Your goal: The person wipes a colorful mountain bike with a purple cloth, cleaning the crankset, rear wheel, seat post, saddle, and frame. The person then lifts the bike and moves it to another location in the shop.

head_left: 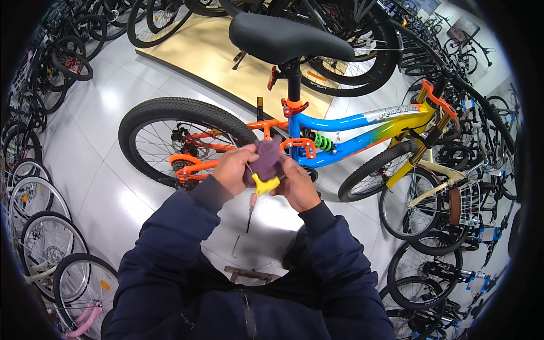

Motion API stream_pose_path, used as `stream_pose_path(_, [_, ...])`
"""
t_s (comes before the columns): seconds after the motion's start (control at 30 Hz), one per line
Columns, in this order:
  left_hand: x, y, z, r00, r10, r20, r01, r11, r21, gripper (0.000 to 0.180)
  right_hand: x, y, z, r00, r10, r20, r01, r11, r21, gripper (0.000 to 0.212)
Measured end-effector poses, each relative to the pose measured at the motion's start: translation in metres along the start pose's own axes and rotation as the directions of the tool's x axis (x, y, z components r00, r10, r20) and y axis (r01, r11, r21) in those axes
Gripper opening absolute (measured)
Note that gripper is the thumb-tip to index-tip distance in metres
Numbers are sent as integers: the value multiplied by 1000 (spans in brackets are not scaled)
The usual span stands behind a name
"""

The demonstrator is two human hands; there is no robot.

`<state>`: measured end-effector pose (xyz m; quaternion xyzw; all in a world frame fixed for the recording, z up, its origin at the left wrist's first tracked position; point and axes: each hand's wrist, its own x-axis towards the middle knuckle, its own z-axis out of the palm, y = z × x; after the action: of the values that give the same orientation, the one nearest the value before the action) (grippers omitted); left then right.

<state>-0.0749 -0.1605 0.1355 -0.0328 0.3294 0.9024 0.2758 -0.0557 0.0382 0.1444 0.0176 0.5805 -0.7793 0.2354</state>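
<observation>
Both of my hands meet in front of a blue, orange and yellow bicycle, beside its rear wheel and frame. Between them are a dark purple cloth and a yellow three-armed tool that looks like a Y-shaped wrench. My left hand pinches the cloth's left side, with a thin metal rod by the thumb. On the other side, the curled fingers of my right hand grip the cloth and the yellow tool's right end. The orange pedal is just behind my right hand.
Below my hands, a screwdriver and a bent hex key lie on the white tiled floor. A low wooden piece stands near my legs. Behind the bicycle is a tan platform. Rows of parked bicycles line both sides.
</observation>
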Motion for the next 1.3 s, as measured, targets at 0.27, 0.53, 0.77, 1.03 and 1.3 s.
stream_pose_path(0.27, [-9,11,15,997,32,67,-43,983,178,52,13,11,-9,931,-252,-265,251,967,-39,19])
stream_pose_path(0.53, [-25,38,16,950,186,-251,-141,972,186,37,64,-105,-2,575,-785,-231,722,620,-309,40])
stream_pose_path(0.77, [-31,44,17,927,238,-291,-183,962,203,31,125,-100,31,550,-825,-131,345,368,-864,48])
stream_pose_path(1.03, [-32,44,14,932,224,-286,-168,963,209,26,122,-98,10,604,-788,-120,494,489,-719,54])
stream_pose_path(1.3, [-35,51,3,924,259,-281,-192,950,245,27,103,-96,-29,497,-789,-362,405,579,-708,30])
